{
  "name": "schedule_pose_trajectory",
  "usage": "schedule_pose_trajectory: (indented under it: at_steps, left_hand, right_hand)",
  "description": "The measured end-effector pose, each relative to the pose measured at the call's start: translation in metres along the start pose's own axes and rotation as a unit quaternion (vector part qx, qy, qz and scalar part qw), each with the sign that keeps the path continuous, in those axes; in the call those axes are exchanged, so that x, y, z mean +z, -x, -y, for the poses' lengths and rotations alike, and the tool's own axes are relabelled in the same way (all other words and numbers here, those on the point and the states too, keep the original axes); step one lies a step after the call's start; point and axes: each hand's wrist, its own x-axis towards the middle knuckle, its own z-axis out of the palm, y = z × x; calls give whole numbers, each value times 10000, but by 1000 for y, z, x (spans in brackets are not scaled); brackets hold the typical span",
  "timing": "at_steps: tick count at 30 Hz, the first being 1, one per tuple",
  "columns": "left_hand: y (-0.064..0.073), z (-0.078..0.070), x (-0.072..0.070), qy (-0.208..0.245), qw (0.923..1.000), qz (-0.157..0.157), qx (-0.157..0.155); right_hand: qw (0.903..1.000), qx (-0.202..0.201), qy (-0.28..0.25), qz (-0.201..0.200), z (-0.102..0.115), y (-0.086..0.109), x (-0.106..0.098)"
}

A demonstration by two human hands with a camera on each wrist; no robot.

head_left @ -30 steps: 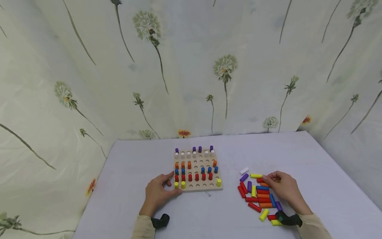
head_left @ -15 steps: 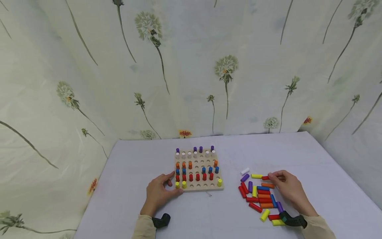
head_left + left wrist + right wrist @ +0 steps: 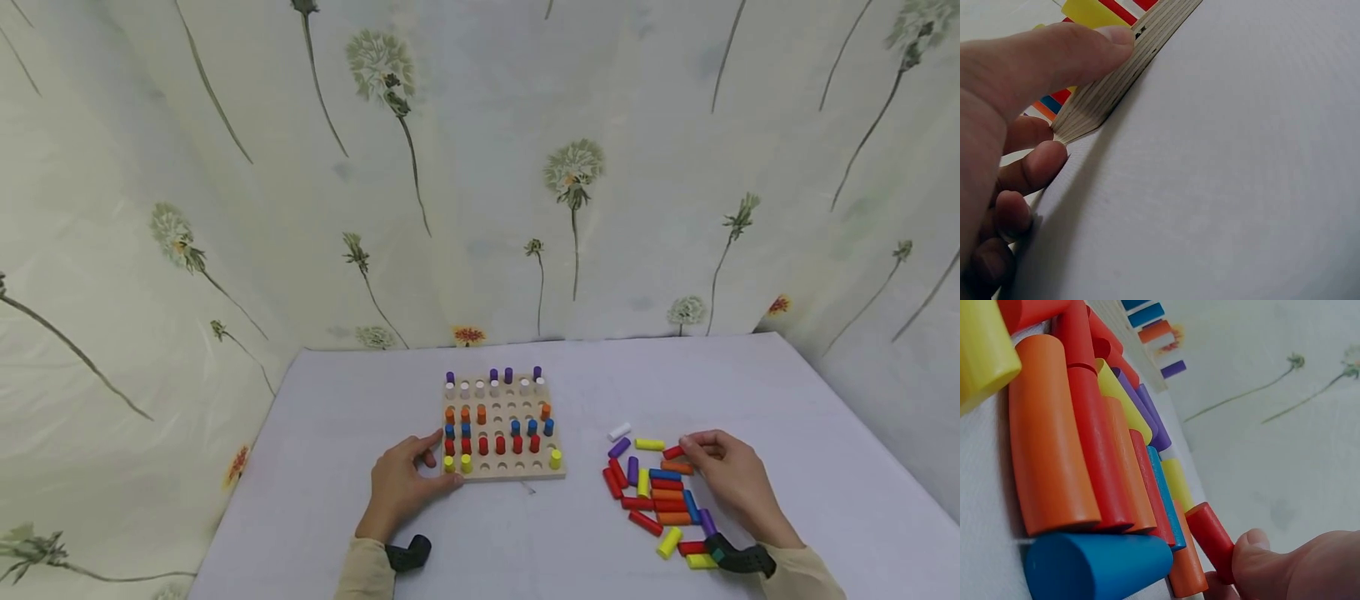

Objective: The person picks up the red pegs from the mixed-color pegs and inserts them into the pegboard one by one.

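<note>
A wooden pegboard (image 3: 525, 477) stands in the middle of the table, with rows of purple, white, orange, blue, red and yellow pegs upright in it. My left hand (image 3: 405, 482) holds its near left corner, thumb against the front edge and fingers at the left side. In the left wrist view the thumb lies on the layered board edge (image 3: 1116, 84). My right hand (image 3: 735, 483) pinches one end of a red peg (image 3: 1211, 539) between thumb and finger, at the far side of the loose pegs. That peg is tilted beside an orange peg (image 3: 677, 468).
Loose pegs lie in a cluster on the right of the white-covered table (image 3: 360, 392), among them a white peg (image 3: 619, 432), a yellow peg (image 3: 649, 445) and a blue peg (image 3: 1100, 565). A flowered cloth (image 3: 480, 208) hangs behind the table.
My right hand has moved from the yellow peg's end to the red peg, which is now angled and shifted slightly away from the orange one. My left hand keeps its hold on the pegboard.
</note>
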Motion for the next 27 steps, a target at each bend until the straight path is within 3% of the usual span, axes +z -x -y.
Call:
schedule_pose_trajectory:
  at_steps: [8,21,27]
  left_hand:
    - [0,-2,-2,-27,9999,-81,133]
    - [0,-1,-1,-6,10000,4,3]
    - [1,-1,0,15,10000,-40,-11]
  right_hand:
    - [9998,3,-105,-156,2,3,3]
    - [9939,415,-414,-933,8,3,6]
    - [9924,483,-588,-962,12,1,3]
